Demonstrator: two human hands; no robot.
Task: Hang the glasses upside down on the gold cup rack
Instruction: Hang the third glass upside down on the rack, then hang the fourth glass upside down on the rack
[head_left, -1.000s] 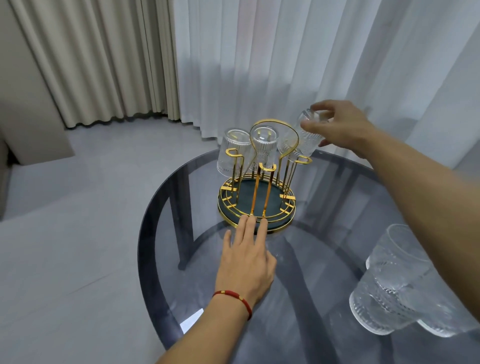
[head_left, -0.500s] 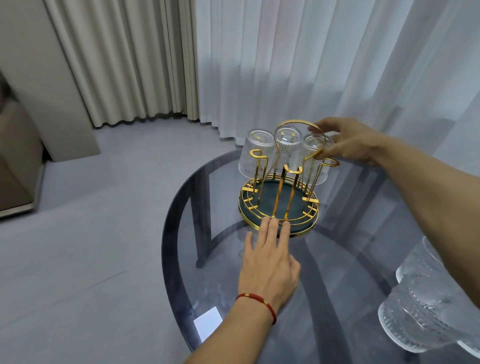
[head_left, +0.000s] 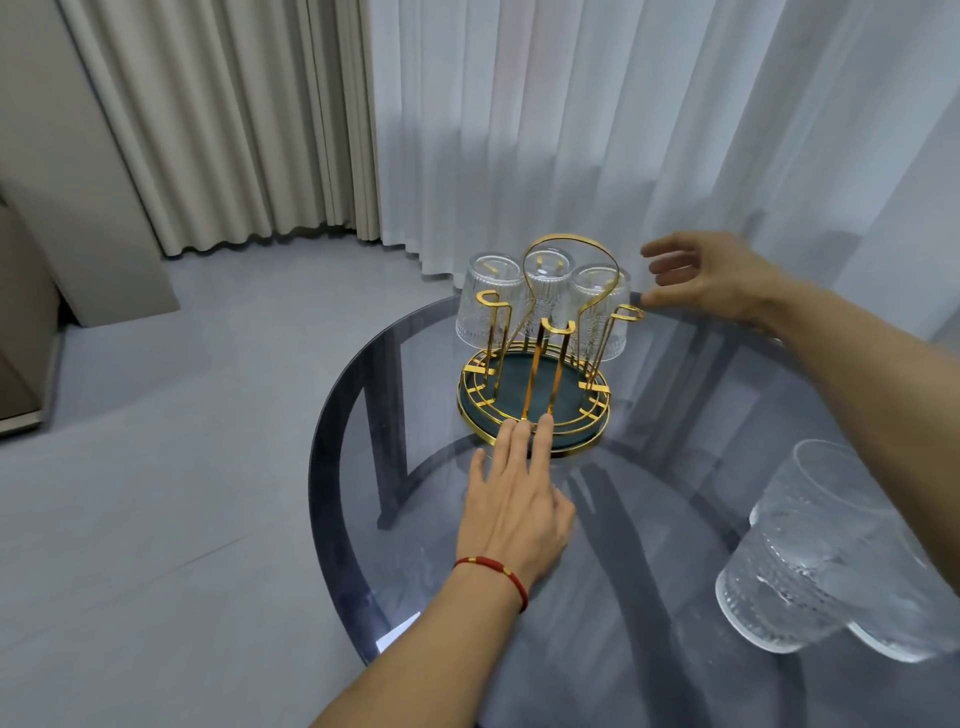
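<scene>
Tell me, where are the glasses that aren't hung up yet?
In the head view, the spare glasses sit at the near right of the round table, below the right arm and well right of the gold rack.

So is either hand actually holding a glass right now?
No. The right hand is open beside the rack's rightmost glass, holding nothing. The left hand rests flat, fingertips on the gold rack base.

Single view — head-worn wide-angle camera, looking forward and down across the round smoked-glass surface (head_left: 649, 519). Near field: both forearms entering from the bottom and right edges. Middle distance: the gold wire cup rack with dark green base (head_left: 535, 400). Far field — grey floor (head_left: 182, 415) and pleated curtains (head_left: 519, 130).
</scene>
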